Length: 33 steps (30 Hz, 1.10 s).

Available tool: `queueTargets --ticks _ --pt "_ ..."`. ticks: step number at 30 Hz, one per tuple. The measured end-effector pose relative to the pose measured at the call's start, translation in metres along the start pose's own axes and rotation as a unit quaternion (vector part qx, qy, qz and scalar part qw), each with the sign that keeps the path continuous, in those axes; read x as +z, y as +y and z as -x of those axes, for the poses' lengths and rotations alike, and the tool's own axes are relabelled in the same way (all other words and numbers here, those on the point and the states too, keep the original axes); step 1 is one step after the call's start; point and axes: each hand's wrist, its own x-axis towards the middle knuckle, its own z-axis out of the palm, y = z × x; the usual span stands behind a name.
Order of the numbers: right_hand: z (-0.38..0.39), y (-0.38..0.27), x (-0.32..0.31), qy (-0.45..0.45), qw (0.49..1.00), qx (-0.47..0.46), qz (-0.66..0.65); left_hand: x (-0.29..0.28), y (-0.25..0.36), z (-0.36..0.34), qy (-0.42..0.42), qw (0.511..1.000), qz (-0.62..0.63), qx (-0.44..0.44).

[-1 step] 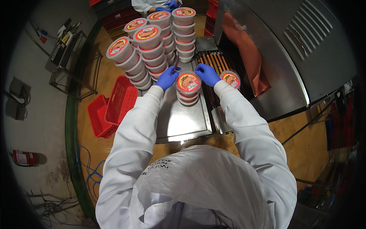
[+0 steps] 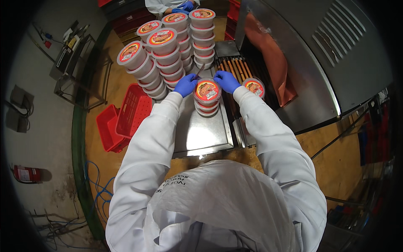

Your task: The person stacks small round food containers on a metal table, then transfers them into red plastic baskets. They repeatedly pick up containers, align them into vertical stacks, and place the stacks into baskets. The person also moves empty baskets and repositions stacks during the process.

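On the metal table [image 2: 193, 132], a short stack of round white tubs [image 2: 207, 90] with red and yellow lid labels stands between my hands. My left hand [image 2: 186, 85], in a blue glove, is at the stack's far left side, its fingers closed round a thin dark stick-like thing [image 2: 201, 69] that points up and away. Blue-gloved too, my right hand [image 2: 227, 82] is at the far right edge of the top lid with fingers bent together; whatever they pinch is hidden. Right of that hand, another labelled tub [image 2: 254, 87] sits by the rollers.
Tall stacks of labelled tubs [image 2: 163, 46] fill the table's far left. A roller conveyor [image 2: 235, 67] leads under an orange flap [image 2: 270, 59] in a steel machine [image 2: 310, 84]. Red crates [image 2: 134, 109] are at left. Beyond the stacks, another person's gloved hands [image 2: 184, 7] rest together.
My left hand has shifted slightly right, toward the tub stack, and the thin dark thing now tilts further right. My right hand has moved a little left.
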Motion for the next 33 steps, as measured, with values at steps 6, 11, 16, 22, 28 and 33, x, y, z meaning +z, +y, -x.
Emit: queueTargets --ticks 6,11,16,22,28,33 --pt "0.046 -0.070 -0.020 -0.008 0.983 -0.182 0.021 -0.026 0.019 0.002 -0.023 0.938 0.164 -0.305" --pt "0.037 -0.034 -0.011 -0.034 0.978 -0.127 0.162 -0.033 0.043 0.014 0.009 0.757 0.560 -0.338" --pt "-0.007 0.003 -0.029 0.062 0.986 -0.013 0.154 -0.023 0.056 0.023 -0.005 0.841 0.467 -0.272" --pt "0.009 -0.033 0.014 -0.090 0.935 0.117 -0.322 0.024 0.054 0.028 0.021 0.840 0.479 -0.255" --pt "0.094 -0.013 -0.001 -0.214 0.561 0.197 -0.775 0.015 0.042 0.094 -0.065 0.851 0.417 -0.313" --pt "0.081 0.025 0.017 -0.038 0.929 0.162 -0.331 0.015 0.025 0.076 -0.039 0.926 0.257 -0.273"
